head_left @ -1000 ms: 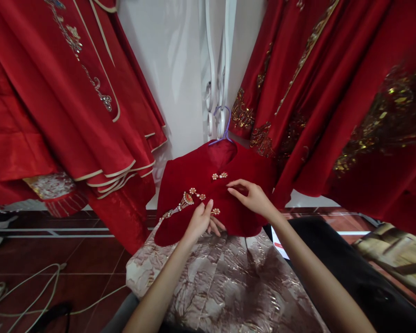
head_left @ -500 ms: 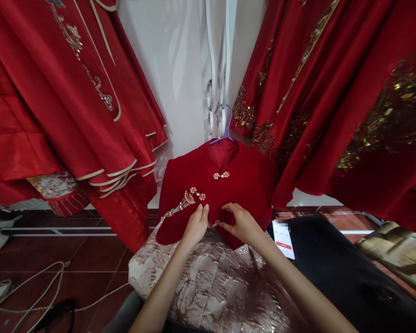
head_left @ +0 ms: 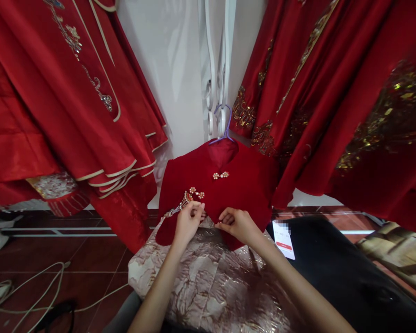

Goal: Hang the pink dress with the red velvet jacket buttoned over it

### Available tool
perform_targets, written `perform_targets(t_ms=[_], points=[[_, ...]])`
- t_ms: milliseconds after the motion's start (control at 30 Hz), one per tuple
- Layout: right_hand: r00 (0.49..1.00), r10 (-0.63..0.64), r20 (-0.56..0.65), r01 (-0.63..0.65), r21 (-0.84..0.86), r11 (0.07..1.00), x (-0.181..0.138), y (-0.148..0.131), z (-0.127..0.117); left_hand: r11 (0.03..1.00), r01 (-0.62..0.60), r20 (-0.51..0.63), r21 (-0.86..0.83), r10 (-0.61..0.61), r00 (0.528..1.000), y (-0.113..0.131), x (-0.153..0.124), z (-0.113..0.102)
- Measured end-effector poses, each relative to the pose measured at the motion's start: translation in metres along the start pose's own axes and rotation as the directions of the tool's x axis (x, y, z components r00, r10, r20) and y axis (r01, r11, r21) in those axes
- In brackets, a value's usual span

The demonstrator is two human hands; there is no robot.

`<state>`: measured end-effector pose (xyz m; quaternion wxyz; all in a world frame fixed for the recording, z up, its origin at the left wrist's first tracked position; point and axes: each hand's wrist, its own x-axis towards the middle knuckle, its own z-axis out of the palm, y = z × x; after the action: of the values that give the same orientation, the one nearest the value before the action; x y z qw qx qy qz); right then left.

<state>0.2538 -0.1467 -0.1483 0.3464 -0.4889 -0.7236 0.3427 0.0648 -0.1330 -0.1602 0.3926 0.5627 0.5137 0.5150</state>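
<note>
A red vest [head_left: 190, 166] hangs from a purple hanger [head_left: 228, 122], its neck joined by a pearl-flower button clasp [head_left: 221, 175]. Below that, the front edges part. A second pearl-flower clasp [head_left: 197, 192] lies on the left front, beside a beaded tassel ornament [head_left: 185, 200]. My left hand [head_left: 189, 222] has its fingers curled round the left front edge, just under this clasp. Opposite, my right hand [head_left: 238, 225] pinches the right front edge near the hem. Its fingertips cover the small flower button there.
Pink brocade fabric [head_left: 208, 286] spreads beneath the vest. Red gowns [head_left: 100, 115] hang on the left and more red garments [head_left: 315, 115] on the right. A lit phone [head_left: 283, 240] rests on a black seat [head_left: 326, 268]. White cables [head_left: 55, 282] trail over the tiled floor.
My left hand has shifted slightly left, and its fingers have gone from straight to curled at the vest's edge. My right hand stays nearly in place, its thumb and fingers closer together.
</note>
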Motion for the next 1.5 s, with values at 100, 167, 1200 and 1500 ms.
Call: perform_targets(t_ms=[100, 167, 1200, 1500], points=[[0.999, 0.031, -0.020, -0.030, 0.071, 0.997, 0.001, -0.005, -0.011, 0.934, -0.189, -0.053, 0.304, 0.215, 0.975, -0.002, 0.004, -0.019], [0.996, 0.035, -0.079, -0.026, 0.111, 0.993, 0.002, -0.009, -0.018, 0.873, -0.254, 0.007, 0.417, 0.277, 0.961, -0.004, 0.004, -0.025], [0.993, 0.025, -0.120, 0.005, 0.239, 0.971, 0.004, -0.009, -0.016, 0.903, 0.026, -0.092, 0.429, 0.015, 0.996, -0.040, -0.013, -0.026], [0.986, 0.017, -0.168, 0.029, 0.271, 0.962, 0.008, -0.004, -0.014, 0.869, 0.079, -0.028, 0.489, -0.075, 0.997, -0.041, -0.025, -0.026]])
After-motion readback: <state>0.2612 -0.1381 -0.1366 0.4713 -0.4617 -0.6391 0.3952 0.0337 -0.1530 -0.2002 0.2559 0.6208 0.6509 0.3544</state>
